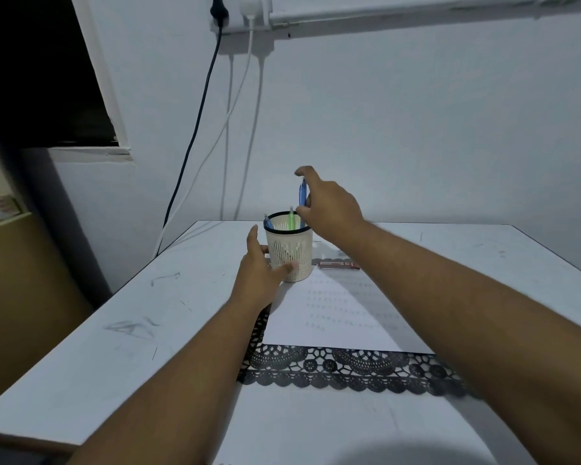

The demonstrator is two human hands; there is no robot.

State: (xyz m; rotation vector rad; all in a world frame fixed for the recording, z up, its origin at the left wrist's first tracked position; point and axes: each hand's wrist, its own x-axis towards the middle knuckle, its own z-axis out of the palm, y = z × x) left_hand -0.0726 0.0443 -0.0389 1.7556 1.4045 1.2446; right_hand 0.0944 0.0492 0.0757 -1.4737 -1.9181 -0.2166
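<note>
- Head view: the white table [148, 330] fills the lower frame and runs up to the wall at 12 o'clock. Scuffs and pencil marks show on its left part.
- A black lace mat [332, 367] lies across the table's middle. A paper sheet [332, 330] with faint rows of writing lies on the mat.
- My left hand [257, 280] is at 8 o'clock of the pen holder [294, 250] and grips it. The thumb lies across the front wall and the fingers reach round the left side.
- My right hand [332, 213] hangs at 1 o'clock above the holder. It pinches the blue pen [302, 194], with the forefinger hooked over the pen's top.
- The pen holder, a white mesh cup with a black rim, stands upright at the sheet's 12 o'clock edge.
- A red pack [337, 264] lies flat at 3 o'clock of the holder, just beside its base.
- The blue pen stands near upright, its lower end inside the rim at 2 o'clock.
- A green pen [291, 220] stands in the holder's middle. A second blue pen [267, 223] leans on the rim at 9 o'clock.
</note>
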